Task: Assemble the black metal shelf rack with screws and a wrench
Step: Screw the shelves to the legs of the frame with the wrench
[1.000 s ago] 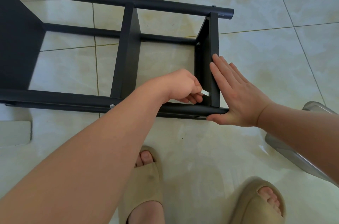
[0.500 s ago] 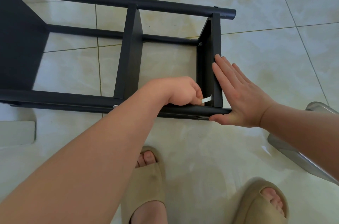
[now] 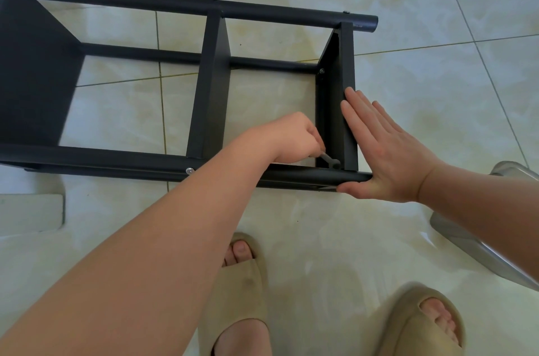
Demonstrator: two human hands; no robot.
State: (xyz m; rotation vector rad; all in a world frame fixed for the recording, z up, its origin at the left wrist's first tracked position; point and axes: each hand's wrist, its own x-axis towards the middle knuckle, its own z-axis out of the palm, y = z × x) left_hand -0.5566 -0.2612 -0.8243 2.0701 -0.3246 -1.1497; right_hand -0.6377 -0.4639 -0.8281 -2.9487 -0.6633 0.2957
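Cream glossy floor tiles (image 3: 408, 93) fill the view, and lying on its side across them, ahead of both hands, is the black metal shelf rack (image 3: 210, 87). Left hand (image 3: 294, 137) is curled tight round a small grey flat wrench (image 3: 331, 161), whose head sits in the inner corner where the end shelf panel (image 3: 347, 78) meets the near black tube (image 3: 116, 160), right between the two hands. Right hand (image 3: 388, 154) is flat, fingers straight and together, pressed on that panel's outer edge, thumb along the tube's end. Just left of the left forearm, a silver screw head (image 3: 190, 170) shows on the tube. Beige slide sandals (image 3: 242, 282) stand below the arms; a grey metal shape (image 3: 472, 244) lies under the right forearm.
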